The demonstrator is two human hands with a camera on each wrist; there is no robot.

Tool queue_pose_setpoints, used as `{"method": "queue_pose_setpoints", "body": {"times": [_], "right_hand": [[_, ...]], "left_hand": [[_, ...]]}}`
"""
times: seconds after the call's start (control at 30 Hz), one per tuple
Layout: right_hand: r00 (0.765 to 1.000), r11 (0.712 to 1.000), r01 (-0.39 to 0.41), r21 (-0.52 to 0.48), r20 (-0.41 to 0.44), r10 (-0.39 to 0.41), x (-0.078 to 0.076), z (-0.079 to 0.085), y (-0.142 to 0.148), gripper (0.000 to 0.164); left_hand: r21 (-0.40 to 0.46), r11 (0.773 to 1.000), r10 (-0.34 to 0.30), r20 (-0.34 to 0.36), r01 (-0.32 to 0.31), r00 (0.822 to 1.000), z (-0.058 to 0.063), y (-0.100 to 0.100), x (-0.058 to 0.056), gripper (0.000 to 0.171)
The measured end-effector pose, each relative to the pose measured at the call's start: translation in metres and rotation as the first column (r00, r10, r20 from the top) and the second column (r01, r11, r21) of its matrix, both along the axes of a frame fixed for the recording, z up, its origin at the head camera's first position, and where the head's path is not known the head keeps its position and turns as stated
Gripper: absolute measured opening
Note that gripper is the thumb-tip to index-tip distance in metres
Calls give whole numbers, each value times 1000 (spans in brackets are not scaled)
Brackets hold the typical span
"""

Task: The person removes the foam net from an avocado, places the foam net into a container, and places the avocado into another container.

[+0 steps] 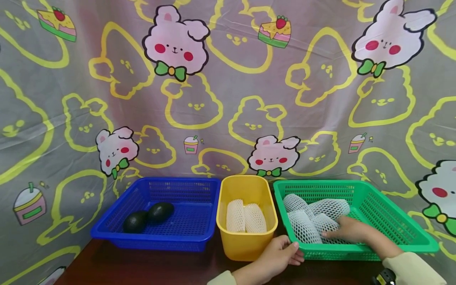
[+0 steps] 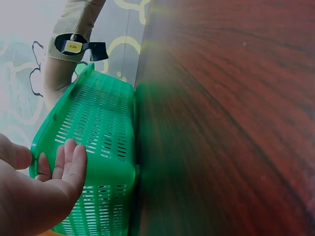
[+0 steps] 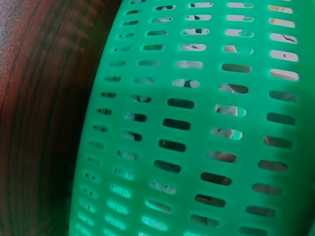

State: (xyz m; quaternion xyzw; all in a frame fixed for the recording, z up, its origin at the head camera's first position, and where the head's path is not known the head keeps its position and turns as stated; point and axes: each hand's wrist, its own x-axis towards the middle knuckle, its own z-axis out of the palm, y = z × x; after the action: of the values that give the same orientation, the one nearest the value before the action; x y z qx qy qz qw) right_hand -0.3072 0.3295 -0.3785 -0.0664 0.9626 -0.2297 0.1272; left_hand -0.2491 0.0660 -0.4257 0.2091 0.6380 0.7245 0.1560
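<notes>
Several white foam net sleeves [image 1: 303, 225] lie in the left part of the green basket [image 1: 402, 213]; whether they hold anything inside cannot be told. My right hand [image 1: 350, 229] reaches over the near rim and grips one sleeve [image 1: 325, 223] between thumb and fingers, the fingertips partly hidden. With thumb over the rim and fingers against the outer wall, my left hand [image 1: 276, 255] holds the basket's near left corner. The left wrist view shows this hold [image 2: 49, 182] closely. In the right wrist view, the slotted basket wall [image 3: 197, 128] hides the right hand.
The yellow bin [image 1: 246, 247] stands left of the green basket, with two foam net sleeves [image 1: 246, 217] inside. Farther left, the blue basket [image 1: 192, 237] contains two dark avocados [image 1: 160, 212]. Everything stands on a dark wooden table [image 2: 226, 123] before a patterned curtain [image 1: 228, 87].
</notes>
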Motion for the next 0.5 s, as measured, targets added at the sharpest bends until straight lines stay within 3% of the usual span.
{"method": "queue_pose_setpoints", "body": {"times": [0.13, 0.5], "right_hand": [[999, 999, -26, 32, 35, 25, -2, -1, 0, 92], [996, 998, -26, 52, 87, 22, -3, -2, -2, 91]], "left_hand": [[0, 1000, -2, 4, 2, 1000, 1, -1, 1, 15], [-13, 1000, -13, -2, 13, 1000, 1, -1, 1, 16]]}}
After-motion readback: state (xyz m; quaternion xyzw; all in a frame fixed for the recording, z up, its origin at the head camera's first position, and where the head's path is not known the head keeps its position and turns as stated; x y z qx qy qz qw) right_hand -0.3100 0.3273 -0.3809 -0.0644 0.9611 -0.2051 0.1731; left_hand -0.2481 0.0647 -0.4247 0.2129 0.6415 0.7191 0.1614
